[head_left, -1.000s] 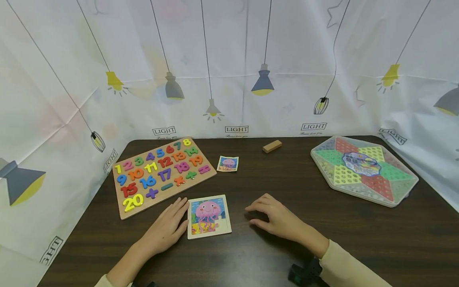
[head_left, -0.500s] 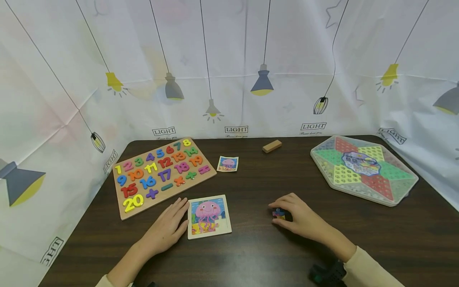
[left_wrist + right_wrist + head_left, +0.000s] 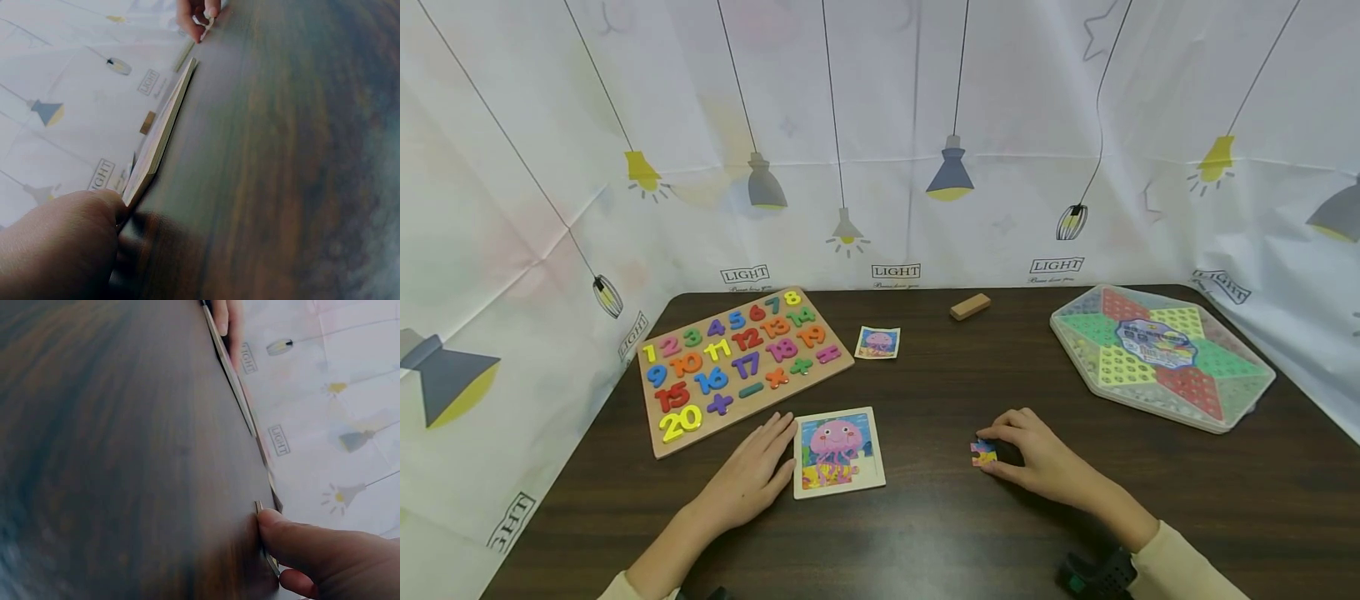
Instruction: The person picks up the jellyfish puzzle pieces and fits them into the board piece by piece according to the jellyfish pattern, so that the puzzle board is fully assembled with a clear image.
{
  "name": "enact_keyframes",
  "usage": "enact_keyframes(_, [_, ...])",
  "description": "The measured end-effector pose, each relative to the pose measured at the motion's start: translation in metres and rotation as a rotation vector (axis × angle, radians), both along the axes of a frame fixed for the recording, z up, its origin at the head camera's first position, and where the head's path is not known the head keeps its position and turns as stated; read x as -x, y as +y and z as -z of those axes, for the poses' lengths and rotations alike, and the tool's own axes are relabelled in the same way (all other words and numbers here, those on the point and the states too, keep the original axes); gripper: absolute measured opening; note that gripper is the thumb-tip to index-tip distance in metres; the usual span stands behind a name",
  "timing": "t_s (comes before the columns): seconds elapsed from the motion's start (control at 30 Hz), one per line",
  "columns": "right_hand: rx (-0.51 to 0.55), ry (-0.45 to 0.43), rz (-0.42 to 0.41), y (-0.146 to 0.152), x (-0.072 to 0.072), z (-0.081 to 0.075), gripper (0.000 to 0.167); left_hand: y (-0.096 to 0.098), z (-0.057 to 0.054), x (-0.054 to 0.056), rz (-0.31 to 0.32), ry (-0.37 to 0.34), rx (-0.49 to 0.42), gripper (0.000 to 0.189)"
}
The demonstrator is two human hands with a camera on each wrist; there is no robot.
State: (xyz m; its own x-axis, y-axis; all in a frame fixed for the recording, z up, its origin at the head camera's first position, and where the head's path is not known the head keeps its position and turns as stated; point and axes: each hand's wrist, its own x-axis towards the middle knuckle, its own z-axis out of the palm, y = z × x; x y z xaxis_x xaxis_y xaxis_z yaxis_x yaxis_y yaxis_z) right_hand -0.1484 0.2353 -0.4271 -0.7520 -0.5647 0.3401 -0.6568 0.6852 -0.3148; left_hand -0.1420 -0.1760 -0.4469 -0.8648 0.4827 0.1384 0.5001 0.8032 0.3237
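Note:
In the head view a square wooden jigsaw tray with a pink jellyfish picture lies left of centre; its lower right part shows bare wood. My left hand rests with extended fingers along the tray's left edge, and in the left wrist view the thumb is beside that edge. To the right of the tray, my right hand pinches a small jigsaw piece, coloured yellow, pink and blue, between thumb and fingers. The right wrist view shows the piece edge-on, partly hidden by the thumb.
A wooden number board lies behind my left hand. Further back are a small jellyfish picture card and a wooden block. At the right lies a hexagonal Chinese checkers set. A printed curtain hangs behind the dark table.
My right hand has moved right, away from the tray, and now the jigsaw piece shows in its fingers, its picture turned more into view. My left hand and the tray have stayed put.

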Motion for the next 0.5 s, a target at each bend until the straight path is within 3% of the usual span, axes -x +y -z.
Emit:
enact_keyframes(0.3, [0.028,0.044,-0.030,0.0014,0.0015,0.0029,0.033,0.0001,0.0015,0.0012,0.002,0.000,0.007,0.054])
enact_keyframes(0.5, [0.022,0.012,-0.016,0.0005,0.0012,0.0011,0.034,-0.0004,0.0011,0.0006,0.008,0.005,-0.006,0.054])
